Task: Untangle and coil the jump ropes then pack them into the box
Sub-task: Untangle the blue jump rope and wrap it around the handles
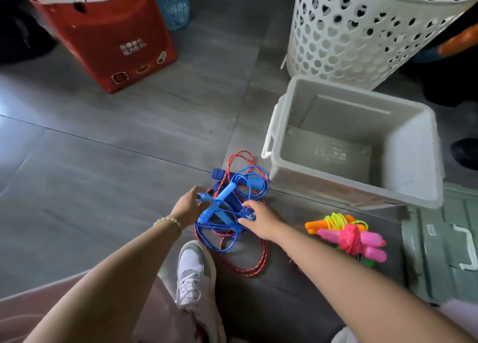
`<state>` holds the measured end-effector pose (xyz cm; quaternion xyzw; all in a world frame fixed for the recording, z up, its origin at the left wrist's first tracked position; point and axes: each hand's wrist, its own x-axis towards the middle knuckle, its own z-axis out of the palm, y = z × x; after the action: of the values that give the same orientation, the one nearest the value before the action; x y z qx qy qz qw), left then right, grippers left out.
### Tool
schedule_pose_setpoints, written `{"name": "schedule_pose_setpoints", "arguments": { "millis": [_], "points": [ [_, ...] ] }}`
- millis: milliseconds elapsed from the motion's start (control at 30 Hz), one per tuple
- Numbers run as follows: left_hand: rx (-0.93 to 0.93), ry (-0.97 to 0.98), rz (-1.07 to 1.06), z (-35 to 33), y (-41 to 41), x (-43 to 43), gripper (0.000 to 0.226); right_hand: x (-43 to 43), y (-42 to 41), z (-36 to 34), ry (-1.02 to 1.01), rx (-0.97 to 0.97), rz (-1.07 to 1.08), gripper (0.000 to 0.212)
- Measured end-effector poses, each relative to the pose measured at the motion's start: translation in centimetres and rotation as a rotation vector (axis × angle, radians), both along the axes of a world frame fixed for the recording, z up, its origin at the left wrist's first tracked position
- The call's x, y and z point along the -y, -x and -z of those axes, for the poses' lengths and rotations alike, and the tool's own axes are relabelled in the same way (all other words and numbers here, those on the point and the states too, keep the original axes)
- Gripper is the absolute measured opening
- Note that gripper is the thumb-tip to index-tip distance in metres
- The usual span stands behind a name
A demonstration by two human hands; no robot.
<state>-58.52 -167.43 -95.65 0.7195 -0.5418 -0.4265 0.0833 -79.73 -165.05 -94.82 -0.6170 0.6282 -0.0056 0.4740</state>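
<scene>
A blue jump rope (227, 208) with blue handles lies tangled with a red braided rope (256, 262) on the grey floor. My left hand (188, 204) touches the left end of a blue handle, fingers curled at it. My right hand (258, 218) pinches the blue cord at the tangle's right side. Two coiled ropes lie to the right: a pink one (354, 239) with pink handles on top of a yellow-corded one with orange handles (333, 222). The grey plastic box (411, 161) stands open with nothing inside, just beyond the tangle.
The box's grey lid (445, 252) lies flat at the right. A white perforated laundry basket (362, 27) stands behind the box, a red paper bag (108, 37) and a blue basket (173, 4) at the back left. My white shoe (196, 278) is below the tangle.
</scene>
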Motion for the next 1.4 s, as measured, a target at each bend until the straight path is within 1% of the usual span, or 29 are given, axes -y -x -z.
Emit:
{"name": "schedule_pose_setpoints", "arguments": {
  "millis": [67, 133, 167, 267, 300, 333, 400, 500, 600, 667, 733, 800, 833, 867, 933, 967, 1000, 1067, 1100, 1133, 1167, 1200, 1233, 1267, 1300, 1333, 1367, 1400],
  "points": [
    [-0.038, 0.000, -0.060, 0.3, 0.0, 0.3, 0.026, 0.5, -0.1, 0.3, 0.007, -0.038, -0.020, 0.050],
    [-0.088, 0.010, -0.066, -0.2, 0.4, 0.7, 0.019, 0.9, -0.4, 0.3, 0.010, -0.025, -0.016, 0.056],
    [-0.133, 0.023, -0.032, -0.8, 0.9, 1.1, 0.020, 1.1, -0.6, 0.0, 0.007, 0.023, 0.007, 0.059],
    [-0.276, 0.080, 0.158, -4.5, 2.4, 3.1, 0.019, 1.8, -1.7, -1.2, -0.046, 0.273, 0.126, 0.062],
    [-0.325, 0.095, 0.197, -6.1, 2.8, 3.9, 0.019, 2.1, -2.0, -1.9, -0.056, 0.320, 0.177, 0.058],
    [-0.362, 0.110, 0.209, -8.0, 3.2, 4.7, 0.019, 2.4, -2.1, -2.6, -0.035, 0.362, 0.212, 0.045],
    [-0.422, 0.104, 0.186, -12.0, 3.9, 6.0, 0.019, 2.9, -1.8, -5.4, 0.037, 0.431, 0.264, 0.008],
    [-0.523, 0.116, 0.122, -17.4, 5.5, 6.7, 0.034, 3.3, -0.5, -10.9, 0.175, 0.480, 0.257, 0.015],
    [-0.684, 0.181, -0.033, -21.6, 8.6, 6.1, 0.042, 3.3, 1.7, -15.7, 0.253, 0.600, 0.257, 0.008],
    [-0.805, 0.212, -0.092, -24.1, 10.8, 5.7, 0.034, 2.9, 3.7, -19.0, 0.280, 0.648, 0.275, 0.010],
    [-0.890, 0.251, -0.041, -26.9, 12.7, 5.6, 0.018, 1.9, 5.8, -22.3, 0.293, 0.663, 0.275, 0.012],
    [-0.986, 0.254, -0.008, -30.1, 14.4, 5.3, 0.024, 0.2, 7.9, -25.3, 0.325, 0.642, 0.212, 0.011],
    [-1.015, 0.259, 0.007, -31.6, 15.2, 5.2, 0.025, -0.7, 9.1, -26.3, 0.309, 0.633, 0.171, 0.008],
    [-1.020, 0.274, 0.030, -33.1, 16.0, 4.9, 0.025, -1.6, 9.9, -27.7, 0.266, 0.614, 0.123, 0.001],
    [-0.957, 0.308, 0.114, -35.6, 17.3, 4.4, 0.023, -2.7, 12.2, -29.6, 0.230, 0.487, 0.025, 0.023],
    [-0.883, 0.332, 0.192, -36.5, 17.9, 4.2, 0.022, -2.7, 13.5, -30.0, 0.248, 0.439, 0.028, 0.033],
    [-0.803, 0.358, 0.292, -37.2, 18.3, 3.9, 0.022, -2.8, 14.4, -30.9, 0.282, 0.439, 0.082, 0.042],
    [-0.684, 0.385, 0.493, -38.1, 19.0, 3.3, 0.027, -2.6, 15.8, -32.1, 0.396, 0.540, 0.247, 0.062],
    [-0.648, 0.387, 0.578, -38.3, 19.4, 2.9, 0.029, -2.4, 16.2, -32.5, 0.461, 0.587, 0.268, 0.075],
    [-0.621, 0.386, 0.650, -38.3, 19.6, 2.7, 0.030, -2.3, 16.2, -32.9, 0.500, 0.617, 0.236, 0.087],
    [-0.605, 0.382, 0.704, -38.2, 19.8, 2.5, 0.033, -2.0, 16.2, -33.0, 0.508, 0.630, 0.169, 0.091],
    [-0.607, 0.382, 0.728, -38.2, 20.0, 2.5, 0.036, -1.9, 16.0, -33.1, 0.511, 0.645, 0.111, 0.085],
    [-0.637, 0.389, 0.713, -38.3, 20.2, 2.5, 0.038, -1.6, 15.9, -33.1, 0.488, 0.651, 0.088, 0.070],
    [-0.694, 0.409, 0.644, -38.4, 20.2, 2.6, 0.037, -1.6, 15.6, -33.2, 0.446, 0.680, 0.106, 0.048],
    [-0.769, 0.436, 0.514, -38.4, 20.1, 2.9, 0.033, -1.6, 15.4, -33.1, 0.406, 0.669, 0.135, 0.024],
    [-0.847, 0.460, 0.347, -38.2, 19.8, 3.5, 0.027, -1.5, 15.4, -32.8, 0.363, 0.621, 0.132, 0.006],
    [-0.909, 0.478, 0.183, -38.0, 19.3, 4.1, 0.023, -1.3, 15.5, -32.2, 0.333, 0.530, 0.097, 0.014],
    [-0.926, 0.488, 0.070, -37.3, 18.6, 4.7, 0.025, -1.2, 15.7, -31.5, 0.291, 0.453, 0.038, 0.021]
  ]
}}
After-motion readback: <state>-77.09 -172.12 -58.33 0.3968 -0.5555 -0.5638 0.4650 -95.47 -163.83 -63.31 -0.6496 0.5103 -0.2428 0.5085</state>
